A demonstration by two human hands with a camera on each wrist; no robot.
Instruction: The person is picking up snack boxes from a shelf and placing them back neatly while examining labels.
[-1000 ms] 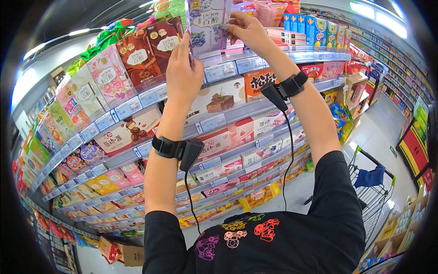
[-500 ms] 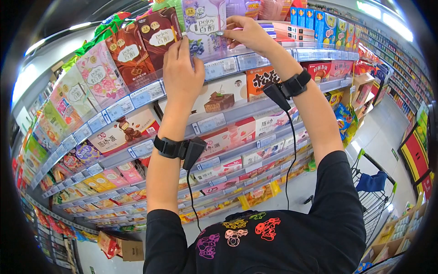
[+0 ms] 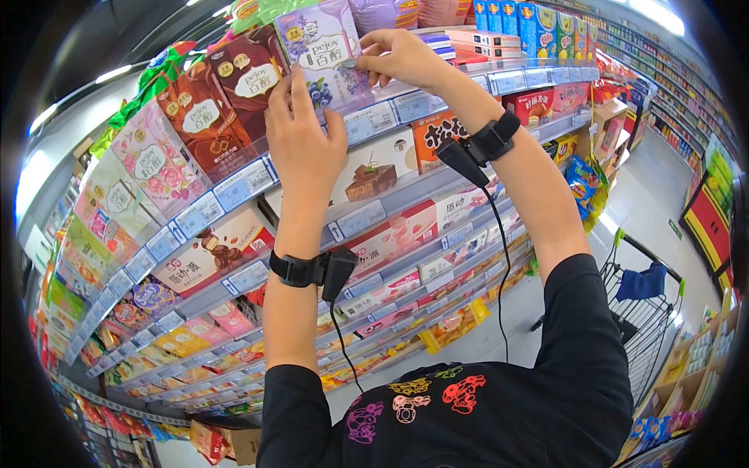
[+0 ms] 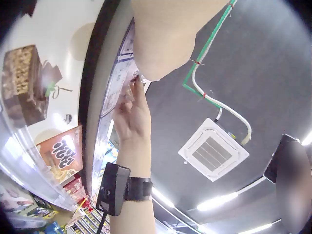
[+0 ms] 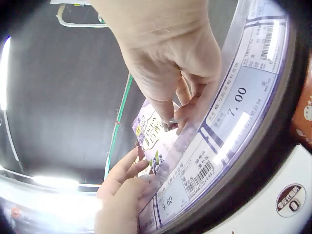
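Note:
A purple Pejoy biscuit-stick box (image 3: 321, 51) with a blueberry picture stands tilted on the top shelf, behind its clear front lip. My right hand (image 3: 409, 61) pinches the box's right edge, thumb on the front. My left hand (image 3: 304, 144) lies against its lower left side, fingers extended and overlapping the neighbouring dark brown Pejoy box (image 3: 251, 82). The right wrist view shows both hands around the purple box (image 5: 155, 130), close above the price strip (image 5: 229, 114). In the left wrist view, the right hand (image 4: 134, 119) is at the shelf edge.
More Pejoy boxes, one red-brown (image 3: 201, 117) and one pink floral (image 3: 156, 160), stand to the left. Blue-and-yellow boxes (image 3: 538, 31) are further right. Lower shelves hold cake cartons (image 3: 374, 168). A shopping cart (image 3: 644, 312) with a dark blue cloth stands on the aisle floor at right.
The purple box has come down and left into the row beside the dark brown box. My left fingers have shifted from its edge onto its lower left side; the right hand stays at its right edge.

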